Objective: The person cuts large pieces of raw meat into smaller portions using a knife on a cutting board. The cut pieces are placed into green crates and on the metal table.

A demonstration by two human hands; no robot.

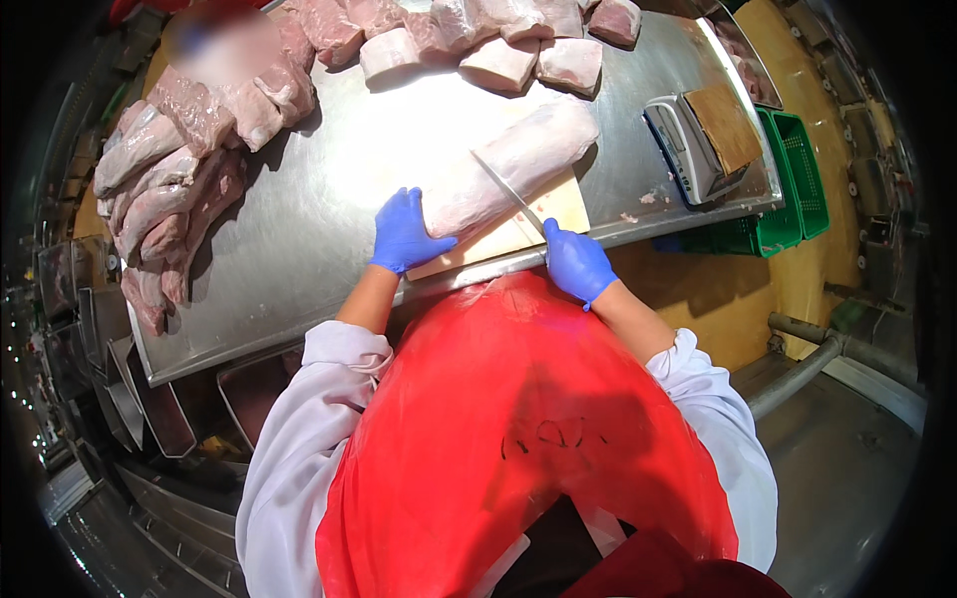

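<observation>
A long pale pork loin (551, 138) lies slantwise over a cream cutting board (568, 207) near the front edge of the steel table. My right hand (578, 263), in a blue glove, is closed round the handle of a knife (514, 196). The knife's thin blade lies across the middle of the loin, pointing up and left; how deep it sits, if at all, I cannot tell. My left hand (404, 233), gloved in blue too, presses against the loin's near left end with its fingers and thumb spread.
Heaped meat strips (164, 189) cover the table's left side. Several cut loin pieces (498, 64) line the far side. A scale (688, 149) with a brown board on top stands at the right, and green crates (788, 189) sit beyond the table (249, 299).
</observation>
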